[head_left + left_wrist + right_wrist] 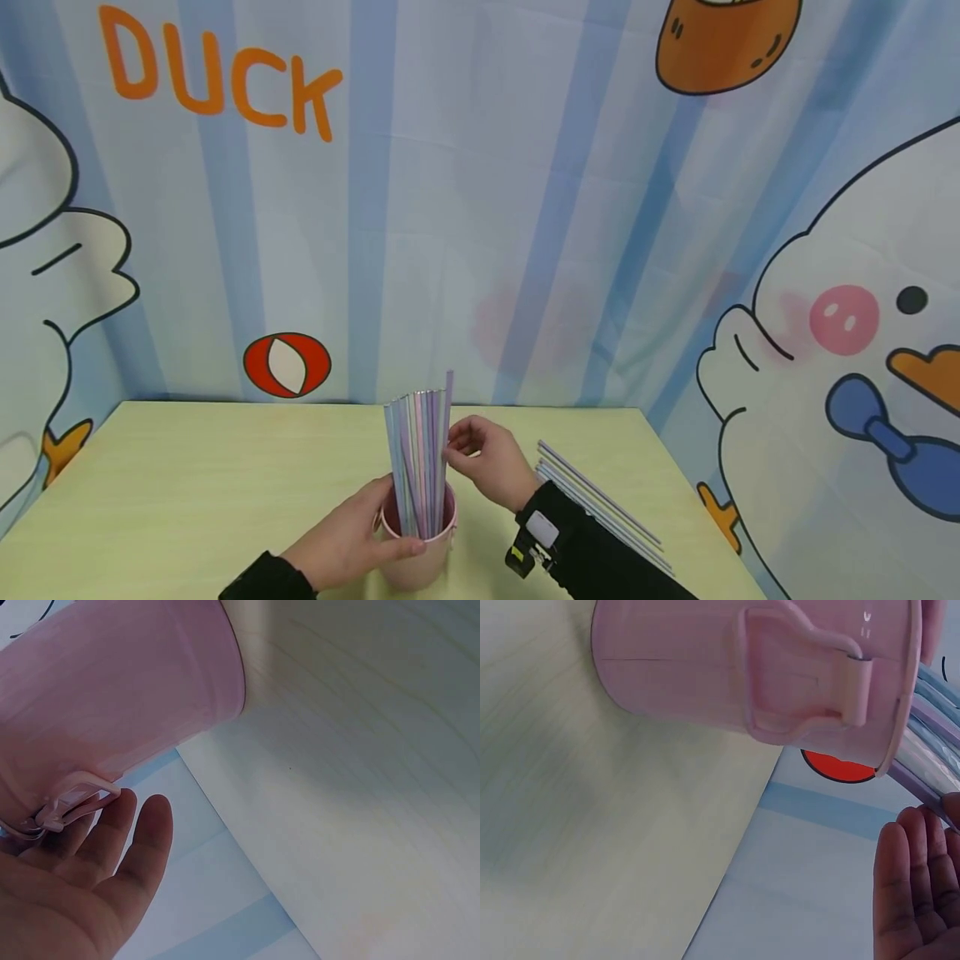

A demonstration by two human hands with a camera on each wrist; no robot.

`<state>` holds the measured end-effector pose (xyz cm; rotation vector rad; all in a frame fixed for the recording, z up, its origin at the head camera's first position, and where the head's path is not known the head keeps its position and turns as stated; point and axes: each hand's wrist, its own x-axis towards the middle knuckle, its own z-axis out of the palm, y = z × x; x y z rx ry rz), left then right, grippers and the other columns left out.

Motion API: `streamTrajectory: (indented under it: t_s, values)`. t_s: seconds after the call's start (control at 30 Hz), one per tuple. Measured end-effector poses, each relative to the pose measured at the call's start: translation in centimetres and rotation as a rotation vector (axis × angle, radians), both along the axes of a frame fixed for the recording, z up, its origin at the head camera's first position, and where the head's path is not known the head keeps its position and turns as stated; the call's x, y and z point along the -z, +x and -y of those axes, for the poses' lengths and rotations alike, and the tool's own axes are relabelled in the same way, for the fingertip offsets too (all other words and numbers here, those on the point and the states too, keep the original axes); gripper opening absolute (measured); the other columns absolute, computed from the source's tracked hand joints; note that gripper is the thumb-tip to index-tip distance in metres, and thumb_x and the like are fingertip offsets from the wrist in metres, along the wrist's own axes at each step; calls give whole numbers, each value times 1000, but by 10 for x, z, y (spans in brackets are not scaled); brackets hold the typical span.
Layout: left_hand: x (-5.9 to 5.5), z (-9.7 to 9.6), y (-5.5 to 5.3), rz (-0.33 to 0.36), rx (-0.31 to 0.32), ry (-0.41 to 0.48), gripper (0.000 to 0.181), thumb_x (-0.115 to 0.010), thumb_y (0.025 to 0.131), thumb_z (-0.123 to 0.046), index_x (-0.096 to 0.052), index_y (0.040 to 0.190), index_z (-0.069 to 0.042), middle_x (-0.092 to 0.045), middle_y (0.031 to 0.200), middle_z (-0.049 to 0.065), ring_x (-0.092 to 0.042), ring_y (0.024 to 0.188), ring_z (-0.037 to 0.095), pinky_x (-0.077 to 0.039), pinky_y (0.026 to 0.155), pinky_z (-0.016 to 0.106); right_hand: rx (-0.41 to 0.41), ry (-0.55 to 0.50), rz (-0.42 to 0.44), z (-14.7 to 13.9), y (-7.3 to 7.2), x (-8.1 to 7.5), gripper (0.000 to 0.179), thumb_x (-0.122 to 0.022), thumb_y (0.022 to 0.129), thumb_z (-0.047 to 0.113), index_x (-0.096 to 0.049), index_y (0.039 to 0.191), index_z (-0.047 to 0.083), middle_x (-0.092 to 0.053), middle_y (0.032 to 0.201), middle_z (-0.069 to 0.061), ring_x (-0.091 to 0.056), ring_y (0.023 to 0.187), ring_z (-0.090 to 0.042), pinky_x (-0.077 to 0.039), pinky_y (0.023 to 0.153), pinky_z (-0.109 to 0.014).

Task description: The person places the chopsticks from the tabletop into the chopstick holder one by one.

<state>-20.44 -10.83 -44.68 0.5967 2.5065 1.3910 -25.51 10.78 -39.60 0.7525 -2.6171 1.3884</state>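
Note:
A small pink metal bucket (pixel 415 571) stands upright on the table, with side handles visible in the wrist views. In it is a thick bunch of pastel drinking straws (pixel 417 458). My left hand (pixel 360 533) grips the bucket near its rim, thumb across the front; in the left wrist view its fingers lie by a handle (pixel 79 796). With thumb and forefinger my right hand (pixel 491 458) pinches a purple straw (pixel 449 392) at the bunch's right side. This straw rises above the others, and its lower end goes down into the bucket.
Several loose straws (pixel 600 508) lie slantwise on the pale wooden table (pixel 225 467), right of the bucket and partly behind my right sleeve. Beyond the table's back edge hangs a striped blue and white cloth (pixel 450 208) with cartoon ducks.

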Motion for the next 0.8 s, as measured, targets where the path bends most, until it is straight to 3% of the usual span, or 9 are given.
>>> streamTrajectory:
  t_s: [0.3, 0.47, 0.57, 0.67, 0.8]
  values:
    - [1, 0, 0, 3, -7, 4, 96, -74, 79, -51, -28, 153, -13, -45, 146, 12, -50, 123, 29, -43, 101, 59, -44, 39, 81, -6, -3, 18, 14, -71, 89, 15, -65, 98, 7, -66, 85, -1, -63, 79, -14, -56, 72, -34]
    - [1, 0, 0, 4, -9, 10, 97, -74, 78, -52, -27, 153, -13, -44, 146, 12, -49, 124, 29, -42, 102, 60, -57, 59, 74, -3, 11, 5, 12, -70, 89, 7, -64, 98, 1, -66, 85, -6, -62, 79, -18, -56, 71, -34]
    - [1, 0, 0, 6, -10, 10, 96, -74, 78, -52, -27, 153, -13, -44, 146, 12, -49, 124, 30, -41, 102, 60, -66, 75, 67, -5, 10, 6, 13, -70, 89, 9, -65, 98, 2, -66, 85, -4, -62, 78, -17, -56, 71, -33]
    - [1, 0, 0, 14, -14, 3, 96, -74, 79, -52, -27, 153, -14, -44, 146, 11, -48, 125, 30, -40, 102, 61, -74, 97, 63, -13, 0, 20, 15, -71, 89, 15, -66, 100, 6, -66, 85, 1, -63, 79, -13, -57, 74, -34]
    - [0, 0, 0, 6, -18, -15, 95, -74, 78, -53, -28, 152, -14, -45, 145, 10, -48, 125, 30, -40, 103, 62, -84, 114, 52, -25, 1, 20, 14, -69, 91, 14, -67, 102, 7, -67, 87, 1, -64, 80, -13, -57, 76, -35]
